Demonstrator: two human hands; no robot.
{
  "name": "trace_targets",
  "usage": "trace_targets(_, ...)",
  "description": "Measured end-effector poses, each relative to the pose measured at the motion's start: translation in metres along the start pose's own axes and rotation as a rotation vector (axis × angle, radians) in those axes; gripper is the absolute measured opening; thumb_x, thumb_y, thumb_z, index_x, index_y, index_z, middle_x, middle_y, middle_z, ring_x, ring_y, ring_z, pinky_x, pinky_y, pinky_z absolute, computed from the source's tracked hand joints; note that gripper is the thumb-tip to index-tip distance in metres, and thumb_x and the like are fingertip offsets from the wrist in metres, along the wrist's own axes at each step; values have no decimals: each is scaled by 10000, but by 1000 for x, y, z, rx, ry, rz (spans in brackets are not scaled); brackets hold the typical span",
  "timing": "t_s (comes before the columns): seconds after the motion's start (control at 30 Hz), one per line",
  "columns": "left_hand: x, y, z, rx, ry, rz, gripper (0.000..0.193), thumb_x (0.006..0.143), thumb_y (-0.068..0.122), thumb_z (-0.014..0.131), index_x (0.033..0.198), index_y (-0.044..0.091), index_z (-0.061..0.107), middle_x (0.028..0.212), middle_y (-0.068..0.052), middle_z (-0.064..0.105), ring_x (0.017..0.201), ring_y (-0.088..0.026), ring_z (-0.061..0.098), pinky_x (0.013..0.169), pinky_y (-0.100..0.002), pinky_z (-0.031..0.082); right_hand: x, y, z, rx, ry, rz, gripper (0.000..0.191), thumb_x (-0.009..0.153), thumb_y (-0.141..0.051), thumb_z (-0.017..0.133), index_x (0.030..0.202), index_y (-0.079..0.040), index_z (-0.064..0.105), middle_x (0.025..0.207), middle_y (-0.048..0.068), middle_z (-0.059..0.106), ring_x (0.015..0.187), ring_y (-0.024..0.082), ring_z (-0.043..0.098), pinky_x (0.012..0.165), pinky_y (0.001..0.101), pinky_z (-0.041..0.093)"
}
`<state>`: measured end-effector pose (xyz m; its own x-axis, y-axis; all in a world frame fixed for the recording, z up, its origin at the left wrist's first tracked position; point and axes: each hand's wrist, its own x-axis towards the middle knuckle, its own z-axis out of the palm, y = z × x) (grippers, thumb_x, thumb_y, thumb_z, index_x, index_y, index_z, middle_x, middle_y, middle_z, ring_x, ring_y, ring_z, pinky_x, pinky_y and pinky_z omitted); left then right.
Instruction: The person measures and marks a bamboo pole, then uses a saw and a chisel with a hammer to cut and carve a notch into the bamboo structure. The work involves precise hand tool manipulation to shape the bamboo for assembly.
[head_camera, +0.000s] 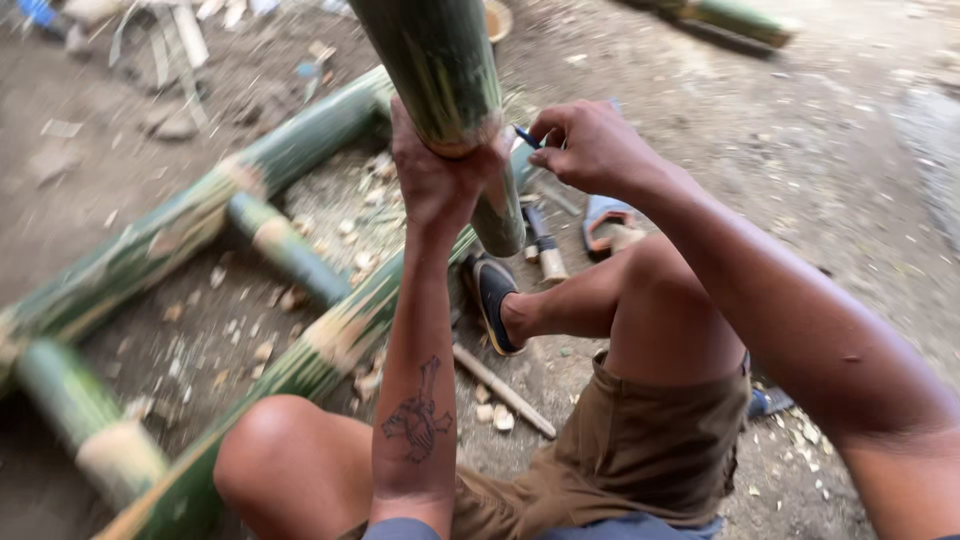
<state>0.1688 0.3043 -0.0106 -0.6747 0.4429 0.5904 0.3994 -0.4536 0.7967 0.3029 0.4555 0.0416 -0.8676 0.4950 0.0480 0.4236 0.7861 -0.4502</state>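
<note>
Bare dirt ground (820, 150), littered with pale wood chips (355, 235) and offcuts.

Green bamboo section (440, 70): held up in front of the seated person, tilted, lower cut end at about chest height, top running out of view. Left hand (435, 175) wrapped around the lower end from beneath, fingers closed on the culm. Right hand (590, 148) just beside it, fingers pinched narrow on a small blue pen-like tool (526, 136), tip at the bamboo's edge.

Below the hands: a short bamboo piece (498, 215) standing near the person's right foot in a dark slip-on shoe (492, 300). A wooden-handled tool (545, 250) lies just beyond the foot; details blurred. A thin stick (500, 390) lies on the ground between the knees.

Left side: several long green bamboo poles (190, 225) lying crossed on the ground, one passing under the left knee. Another bamboo length (740, 18) at top right.
</note>
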Motion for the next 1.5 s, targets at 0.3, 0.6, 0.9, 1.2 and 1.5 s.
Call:
trace_targets(0.3,-48,-14,92,15,-84,-188,631,738,231,899,1206,68,508,1079,-65,604,1007,-197,656,859,-367,573,-30,75,-12,-86,-118,-53,331,806,-86,655,1122,-112,750,927,176,764,826,296,732,778,424,569)
trace_targets(0.6,-135,-59,89,-122,-182,-425,587,777,133,879,1271,29,578,1166,-100,703,1034,-195,710,938,-349,601,-70,190,116,785,-297,274,172,933,-164,699,1018,-23,649,814,53,721,676,112,713,583,298,592)
trace_targets(0.9,-159,-63,88,140,-265,-392,378,832,118,835,1169,14,700,1147,-83,718,1053,-192,692,1004,-348,564,-224,280,271,953,724,1004,237,966,-205,602,1167,-91,655,727,47,620,550,154,598,491,334,517)
trace_targets(1.2,-151,-60,182,-173,-423,-399,589,870,-24,797,1397,-17,533,1367,-156,628,1305,-254,611,1210,-412,479,-282,327,286,307,603,909,276,799,-87,786,1065,-27,744,855,151,690,779,296,667,736,411,535)
trace_targets(1.5,-154,-84,231,-350,-436,-375,655,922,-13,805,1465,-24,439,1390,-199,583,1329,-301,609,1255,-473,498,-298,311,279,560,667,1240,358,910,-279,754,1182,-63,670,1295,151,615,801,246,695,692,382,613)
